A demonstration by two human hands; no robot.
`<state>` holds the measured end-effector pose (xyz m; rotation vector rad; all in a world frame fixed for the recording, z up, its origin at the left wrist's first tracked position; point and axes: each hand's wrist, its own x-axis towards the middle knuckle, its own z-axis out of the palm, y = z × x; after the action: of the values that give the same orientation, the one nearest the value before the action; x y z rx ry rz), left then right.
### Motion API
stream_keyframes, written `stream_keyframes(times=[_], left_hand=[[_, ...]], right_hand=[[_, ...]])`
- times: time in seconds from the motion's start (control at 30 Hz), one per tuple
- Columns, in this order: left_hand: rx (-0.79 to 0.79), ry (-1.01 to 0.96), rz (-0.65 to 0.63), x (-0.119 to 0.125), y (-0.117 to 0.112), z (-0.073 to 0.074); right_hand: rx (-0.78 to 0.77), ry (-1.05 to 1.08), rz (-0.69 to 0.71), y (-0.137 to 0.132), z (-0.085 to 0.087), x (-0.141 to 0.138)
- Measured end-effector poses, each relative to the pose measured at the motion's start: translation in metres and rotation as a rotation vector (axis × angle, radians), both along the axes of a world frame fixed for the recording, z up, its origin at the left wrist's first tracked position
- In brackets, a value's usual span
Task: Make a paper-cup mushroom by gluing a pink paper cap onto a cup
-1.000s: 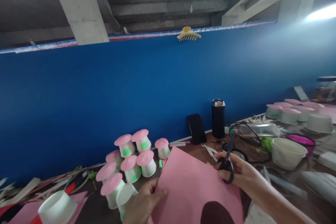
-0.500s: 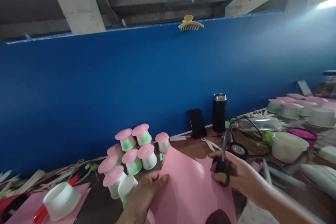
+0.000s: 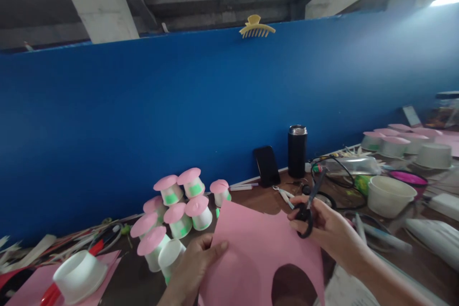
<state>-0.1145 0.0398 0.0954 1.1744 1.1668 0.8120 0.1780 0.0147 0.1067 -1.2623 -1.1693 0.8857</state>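
Observation:
My left hand [image 3: 199, 260] pinches the left edge of a sheet of pink paper [image 3: 247, 244] between thumb and fingers. A round hole is cut near the sheet's bottom, and a curved notch marks its top edge. In my right hand [image 3: 322, 224] is a pair of black-handled scissors [image 3: 306, 210], blades pointing up and away from the paper. That hand is at the sheet's upper right corner. Left of the sheet stand several white paper cups [image 3: 195, 189] with green patches and pink paper discs on top. One uncovered white cup [image 3: 171, 256] is beside my left wrist.
A black flask [image 3: 297, 153] and a dark phone [image 3: 267, 166] stand against the blue partition [image 3: 179, 105]. To the right are a white tub [image 3: 390, 196], a clear bottle [image 3: 353, 166] and more pink-topped cups [image 3: 393, 147]. A white bowl [image 3: 81, 275] sits on pink paper at left.
The pink sheet has been raised slightly, showing more of its round hole. The scissors have tilted to the right in my right hand. The view has shifted a little.

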Motion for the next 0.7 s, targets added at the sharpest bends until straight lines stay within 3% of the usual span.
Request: stream_keyframes(times=[0.17, 0.33, 0.4, 0.53, 0.7], left_hand=[[0.0, -0.023, 0.026, -0.004, 0.008, -0.011], [0.045, -0.058, 0.121, -0.003, 0.011, -0.015], [0.053, -0.134, 0.158, 0.0, 0.011, -0.015], [0.084, -0.173, 0.23, 0.001, 0.012, -0.019], [0.156, -0.088, 0.35, -0.004, 0.02, -0.026]], right_hand=[[0.099, 0.041, -0.139, 0.006, -0.005, 0.005], [0.233, 0.063, -0.417, 0.0, 0.003, 0.008], [0.271, 0.028, -0.459, -0.005, 0.005, 0.006], [0.239, -0.074, -0.329, -0.013, 0.002, -0.005], [0.077, -0.028, -0.011, -0.017, -0.007, -0.028]])
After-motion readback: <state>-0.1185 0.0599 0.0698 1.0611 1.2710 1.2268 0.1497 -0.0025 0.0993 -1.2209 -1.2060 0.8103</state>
